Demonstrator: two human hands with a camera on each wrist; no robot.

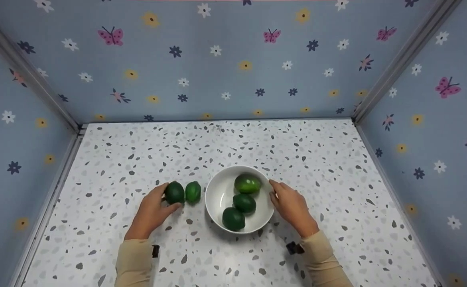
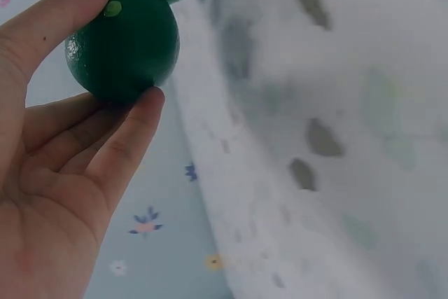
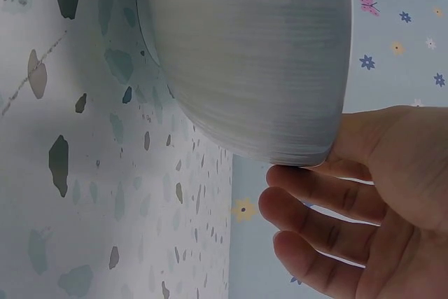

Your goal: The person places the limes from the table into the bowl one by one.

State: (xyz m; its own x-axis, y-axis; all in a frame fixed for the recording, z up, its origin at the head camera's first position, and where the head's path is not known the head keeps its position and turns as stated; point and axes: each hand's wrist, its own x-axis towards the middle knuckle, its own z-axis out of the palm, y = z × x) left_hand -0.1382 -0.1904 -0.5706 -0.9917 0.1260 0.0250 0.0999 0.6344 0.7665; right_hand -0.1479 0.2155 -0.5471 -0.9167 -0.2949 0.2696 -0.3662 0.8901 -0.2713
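Observation:
My left hand (image 1: 153, 209) holds a dark green lime (image 1: 174, 193) between thumb and fingers, left of the bowl. In the left wrist view the thumb presses one side of this lime (image 2: 124, 41) and fingertips the other. A second, brighter lime (image 1: 193, 192) lies just right of it. The white bowl (image 1: 220, 193) contains three green fruits: a dark lime (image 1: 233, 219) at the front, another lime (image 1: 244, 203) in the middle and a lighter, glossy one (image 1: 247, 183) at the back. My right hand (image 1: 293, 207) grips the bowl's right edge, its thumb partly hidden behind the bowl (image 3: 259, 61) in the right wrist view.
A white speckled tabletop (image 1: 217, 147) lies under everything. Blue panels (image 1: 225, 75) printed with flowers and butterflies stand at the back and on both sides, joined by grey metal posts (image 1: 406, 59). A small black device (image 1: 295, 248) sits at the right wrist.

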